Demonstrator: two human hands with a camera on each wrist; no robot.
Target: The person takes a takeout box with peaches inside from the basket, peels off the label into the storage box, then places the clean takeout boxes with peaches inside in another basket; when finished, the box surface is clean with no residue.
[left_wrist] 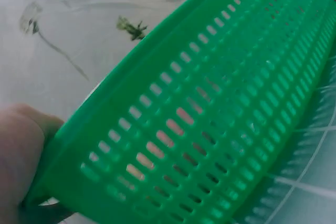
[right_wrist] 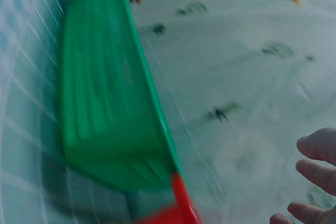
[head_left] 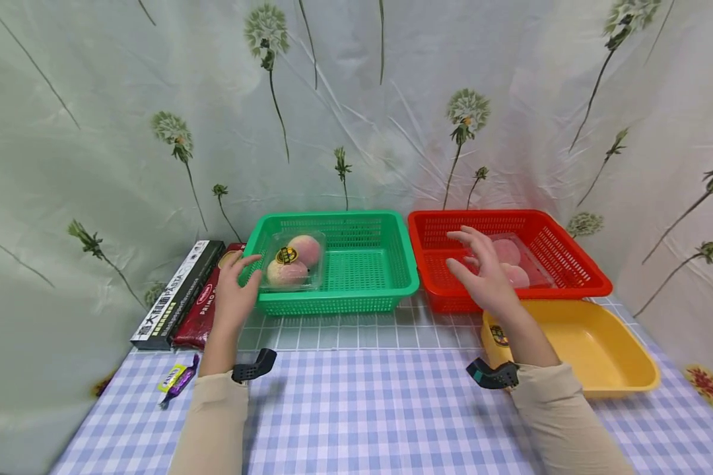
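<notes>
My left hand (head_left: 236, 293) is at the left end of the green basket (head_left: 356, 302), thumb and fingers spread apart, overlapping its rim in the head view. Inside that basket, on the left, sits a clear plastic pack of peaches (head_left: 291, 262) with a black and yellow sticker. Over the red basket (head_left: 451, 300) hovers my right hand (head_left: 484, 274), its fingers apart and nothing held. A second pack of peaches (head_left: 513, 264) lies in the red basket, partly hidden behind this hand. In the right wrist view, the right fingertips (right_wrist: 315, 174) stand away from the green basket (right_wrist: 105, 77).
On the left lie a black and white pasta box (head_left: 178, 297), a red spaghetti bag (head_left: 199, 313) and small wrapped sweets (head_left: 181, 382). A yellow tub (head_left: 588, 343) with a sticker stands at front right. Checked cloth (head_left: 362, 409) covers the front; a floral curtain (head_left: 356, 99) hangs behind.
</notes>
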